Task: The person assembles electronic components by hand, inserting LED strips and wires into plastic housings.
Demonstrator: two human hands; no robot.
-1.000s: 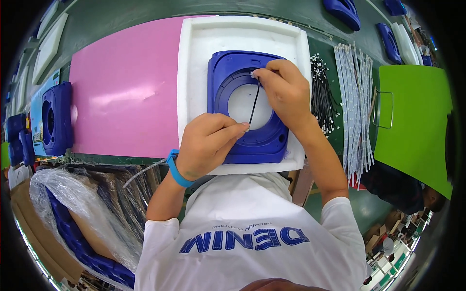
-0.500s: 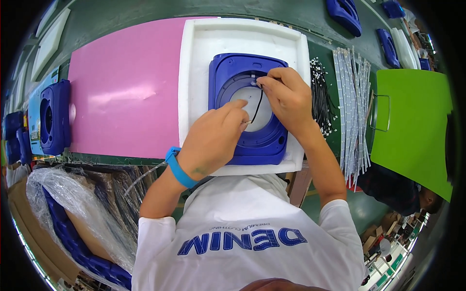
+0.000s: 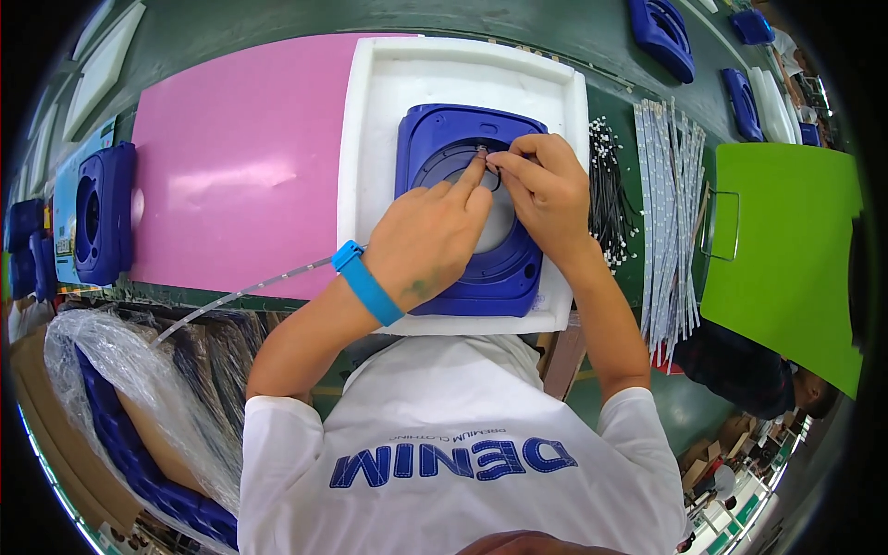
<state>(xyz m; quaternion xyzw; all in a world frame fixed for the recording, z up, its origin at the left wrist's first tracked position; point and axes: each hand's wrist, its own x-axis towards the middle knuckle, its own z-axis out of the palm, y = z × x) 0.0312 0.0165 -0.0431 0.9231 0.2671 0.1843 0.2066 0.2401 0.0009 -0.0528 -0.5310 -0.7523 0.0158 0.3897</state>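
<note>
A blue plastic housing (image 3: 476, 299) with a round opening lies in a white foam tray (image 3: 566, 111) in front of me. My right hand (image 3: 550, 199) is closed, pinching a thin black cable (image 3: 497, 185) near the opening's far rim. My left hand (image 3: 433, 231) lies over the housing's left side. Its index finger reaches that same rim, against the right fingertips, and the other fingers are curled. A narrow LED strip (image 3: 254, 294) runs from the lower left to beneath the left wrist and appears held in this hand. The strip's far end is hidden.
A pink sheet (image 3: 236, 176) covers the table on the left, with another blue housing (image 3: 104, 213) beyond. To the right lie a bundle of black cables (image 3: 608, 194), several LED strips (image 3: 668, 222) and a green board (image 3: 786, 259). Plastic-wrapped goods (image 3: 148, 398) stand lower left.
My left hand has moved up and its index finger now reaches the opening's far rim. The LED strip shows more length at the left. My right hand stays near the rim.
</note>
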